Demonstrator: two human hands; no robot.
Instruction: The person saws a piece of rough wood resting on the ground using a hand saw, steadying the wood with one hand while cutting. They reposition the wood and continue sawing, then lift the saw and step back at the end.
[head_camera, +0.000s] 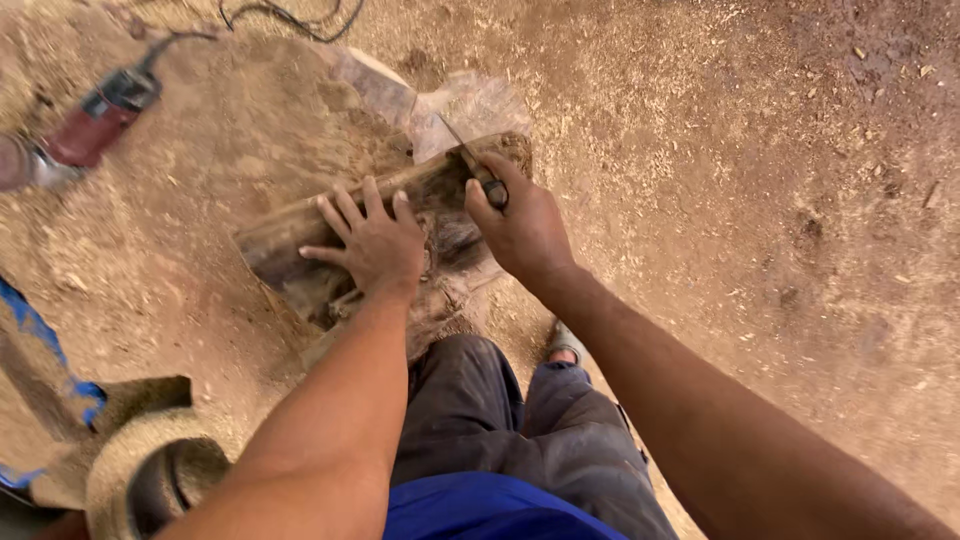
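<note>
A rough log lies slanted on the sawdust-covered ground, just ahead of the person's knees. The left hand rests flat on top of the log, fingers spread, pressing it down without gripping. The right hand is closed around the dark handle of a chisel, whose thin blade points up and away and meets the log near its far end. Behind the log sits a pale chunk of wood. At upper left a red grinder lies on the ground, its black cord trailing off the top. A dusty round object, perhaps a tyre, sits at lower left beside a blue-edged form. No packages or labels show.
</note>
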